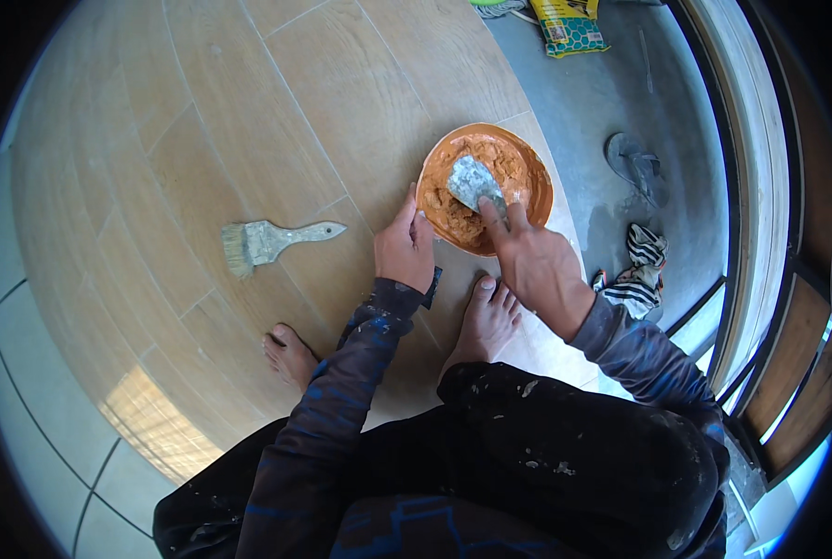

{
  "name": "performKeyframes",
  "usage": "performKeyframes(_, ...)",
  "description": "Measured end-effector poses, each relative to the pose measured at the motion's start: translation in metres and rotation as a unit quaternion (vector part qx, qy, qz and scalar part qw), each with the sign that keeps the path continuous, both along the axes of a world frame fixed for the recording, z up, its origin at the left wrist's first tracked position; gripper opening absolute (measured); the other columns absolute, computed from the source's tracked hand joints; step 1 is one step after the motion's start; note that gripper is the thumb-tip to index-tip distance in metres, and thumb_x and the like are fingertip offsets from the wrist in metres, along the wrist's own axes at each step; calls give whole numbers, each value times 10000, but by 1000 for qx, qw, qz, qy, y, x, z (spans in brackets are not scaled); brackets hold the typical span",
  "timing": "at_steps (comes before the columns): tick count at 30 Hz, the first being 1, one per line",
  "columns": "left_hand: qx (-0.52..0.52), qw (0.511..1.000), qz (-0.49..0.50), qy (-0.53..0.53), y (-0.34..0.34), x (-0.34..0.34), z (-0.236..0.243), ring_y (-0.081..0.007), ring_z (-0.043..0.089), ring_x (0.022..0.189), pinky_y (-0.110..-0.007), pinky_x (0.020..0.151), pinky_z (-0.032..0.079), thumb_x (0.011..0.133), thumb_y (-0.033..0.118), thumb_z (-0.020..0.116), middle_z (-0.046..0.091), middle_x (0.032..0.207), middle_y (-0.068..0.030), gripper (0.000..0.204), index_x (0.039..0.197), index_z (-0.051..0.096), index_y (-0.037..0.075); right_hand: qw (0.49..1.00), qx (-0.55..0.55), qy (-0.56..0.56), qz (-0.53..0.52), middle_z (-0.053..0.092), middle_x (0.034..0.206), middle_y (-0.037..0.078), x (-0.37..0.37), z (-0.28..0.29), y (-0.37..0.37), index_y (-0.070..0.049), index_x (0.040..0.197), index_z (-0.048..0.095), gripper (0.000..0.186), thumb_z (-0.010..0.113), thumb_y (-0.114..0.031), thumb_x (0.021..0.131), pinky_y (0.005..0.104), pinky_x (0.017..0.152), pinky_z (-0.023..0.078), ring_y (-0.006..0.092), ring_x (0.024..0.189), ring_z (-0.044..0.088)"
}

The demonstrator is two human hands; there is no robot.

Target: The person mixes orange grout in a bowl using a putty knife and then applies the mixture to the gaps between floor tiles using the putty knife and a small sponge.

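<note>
My right hand is closed on a putty knife with a grey, crusted blade, which rests in orange paste inside a round orange bowl. Around the bowl's left edge, the fingers of my left hand are curled, gripping it. A small dark item shows partly beside my left wrist. On the wood-look floor to the left lies a wide paintbrush with pale bristles and a paint-smeared handle.
My bare feet are below the bowl. To the right, a grey floor holds sandals, striped cloth and a yellow-and-teal bag. A framed door edges the right; white tiles lie far left.
</note>
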State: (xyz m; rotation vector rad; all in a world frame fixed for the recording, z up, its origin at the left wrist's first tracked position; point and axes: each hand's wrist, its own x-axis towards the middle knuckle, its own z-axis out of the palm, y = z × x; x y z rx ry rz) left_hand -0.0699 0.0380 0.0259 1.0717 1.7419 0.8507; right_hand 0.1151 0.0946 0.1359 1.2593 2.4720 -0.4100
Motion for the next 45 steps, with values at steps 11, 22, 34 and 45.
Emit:
performKeyframes(11,18,999,-29,21,2,-15,-1,-66,548,674,-289,634,481,1060,129,513,583,715,-74,414,1449,611,26,985,-132,99,-45,615,767,241,81,54,81,21,1170,640,276,629,-136,943,500,719,484,387,740,636)
performKeyframes(22,-37,996,1,-86,11,-11,5,-45,520,592,-270,561,469,1065,161,523,582,700,28,398,1421,648,34,928,-358,74,-74,471,649,92,125,11,116,59,951,626,337,533,-265,932,377,590,419,183,604,493)
performKeyframes(34,-51,997,-18,-58,5,-14,5,-167,651,634,-350,642,539,1032,133,550,662,731,-166,350,1322,669,-22,675,-584,226,-390,584,772,-13,117,-25,20,-38,1025,632,153,516,-137,1004,200,419,342,32,523,448)
performKeyframes(45,-6,995,-92,38,3,-18,6,-95,532,591,-307,602,482,1042,110,525,614,678,-94,427,1457,601,43,453,-507,482,-553,612,839,15,61,-43,-66,-16,1144,653,228,465,-122,1069,231,430,405,67,559,521)
